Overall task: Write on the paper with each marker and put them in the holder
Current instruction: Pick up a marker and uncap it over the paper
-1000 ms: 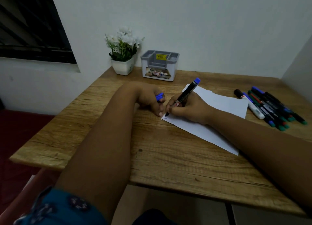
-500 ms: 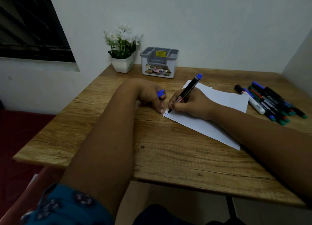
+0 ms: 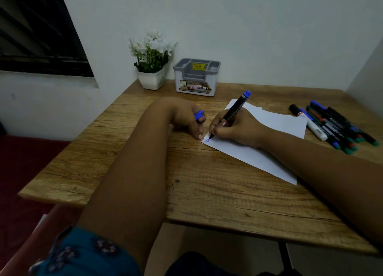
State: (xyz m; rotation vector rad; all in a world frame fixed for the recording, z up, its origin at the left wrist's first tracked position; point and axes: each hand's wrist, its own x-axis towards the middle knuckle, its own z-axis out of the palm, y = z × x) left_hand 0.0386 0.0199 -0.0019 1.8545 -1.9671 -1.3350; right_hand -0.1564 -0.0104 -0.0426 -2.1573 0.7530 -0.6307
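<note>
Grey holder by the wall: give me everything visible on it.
The holder is a pale grey plastic box with several open compartments, all looking empty. A yellow sticker sits inside its top and a printed label runs across its front. It stands upright at the table's far edge, right of the flower pot, untouched by either hand.

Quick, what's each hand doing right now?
Left hand: closed around the small blue marker cap.
Right hand: closed on the black marker with a blue end, tip on the white paper sheet.
</note>
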